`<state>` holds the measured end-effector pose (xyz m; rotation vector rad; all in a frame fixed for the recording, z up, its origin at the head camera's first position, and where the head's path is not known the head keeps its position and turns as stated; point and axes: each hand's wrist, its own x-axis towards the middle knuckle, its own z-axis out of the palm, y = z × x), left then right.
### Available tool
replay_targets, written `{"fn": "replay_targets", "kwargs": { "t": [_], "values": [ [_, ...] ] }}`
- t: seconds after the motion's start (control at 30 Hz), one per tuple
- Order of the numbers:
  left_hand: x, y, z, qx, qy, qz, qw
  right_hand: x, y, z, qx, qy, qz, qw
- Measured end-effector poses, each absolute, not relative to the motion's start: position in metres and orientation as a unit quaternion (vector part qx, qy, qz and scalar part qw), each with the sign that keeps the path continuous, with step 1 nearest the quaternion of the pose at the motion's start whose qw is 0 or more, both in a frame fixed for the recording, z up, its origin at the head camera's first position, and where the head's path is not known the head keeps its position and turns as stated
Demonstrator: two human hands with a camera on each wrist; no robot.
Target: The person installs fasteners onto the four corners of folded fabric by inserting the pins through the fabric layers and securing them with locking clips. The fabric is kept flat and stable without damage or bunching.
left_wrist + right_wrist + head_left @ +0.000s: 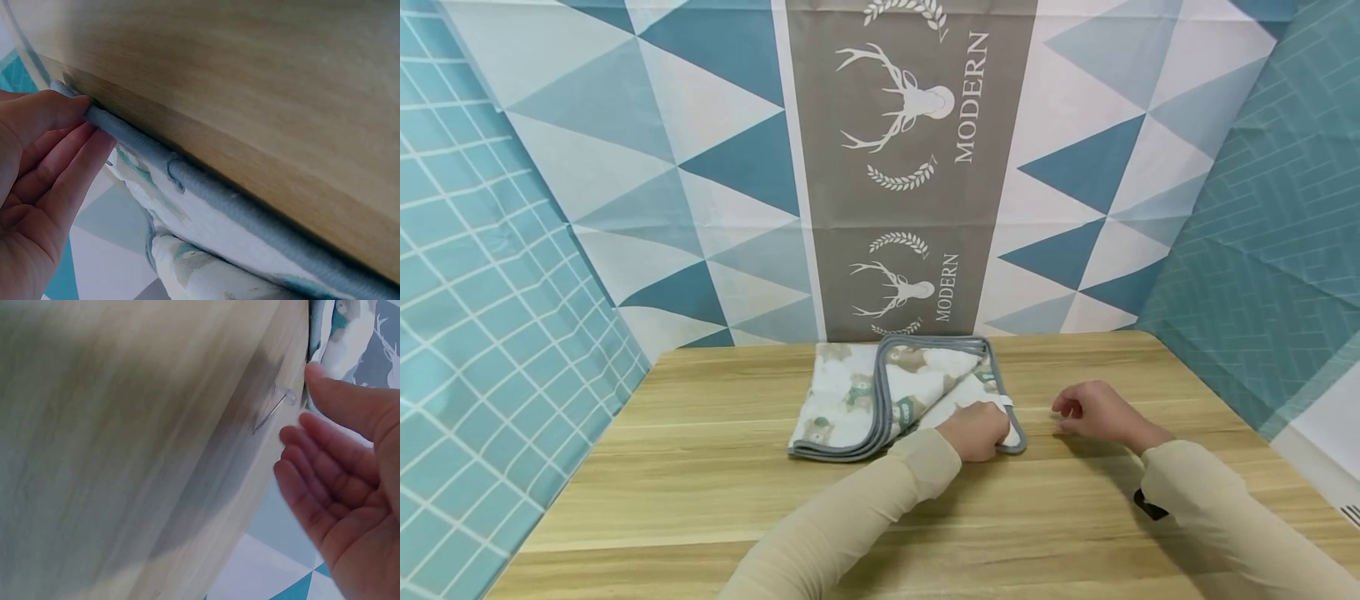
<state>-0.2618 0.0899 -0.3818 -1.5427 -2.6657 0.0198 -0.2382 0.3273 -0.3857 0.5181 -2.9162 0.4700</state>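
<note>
A white baby blanket [838,392] with a bear print and grey piped edges lies folded at the back middle of the table. My left hand [977,431] is at its near right corner. In the left wrist view, the thumb and fingers pinch the grey piping [140,140]. To the right of the blanket, my right hand [1101,412] hovers low over the wood with loosely bent fingers and nothing in them. Just beyond its fingertips in the right wrist view, a small pin-like thing with a clear head [275,411] lies on the table.
The wooden table [700,500] reaches a patterned cloth backdrop [715,167] with deer heads and triangles. Blue tiled sheeting [490,292] hangs along the left side, and teal sheeting [1285,233] along the right. A small white tag [1006,401] sticks out from the blanket's right edge.
</note>
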Motion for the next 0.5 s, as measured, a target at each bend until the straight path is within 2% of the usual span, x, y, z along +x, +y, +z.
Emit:
{"fn": "replay_targets", "kwargs": {
  "t": [0.23,0.5],
  "values": [
    [-0.2622,0.0899,-0.3830,-0.500,-0.865,0.008,0.031,-0.2338,0.3218,-0.3872,0.155,-0.975,0.155,0.038],
    [-0.2648,0.0895,-0.3820,-0.507,-0.861,-0.003,0.030,-0.2330,0.3189,-0.3872,0.162,-0.974,0.154,0.036]
  ]
}}
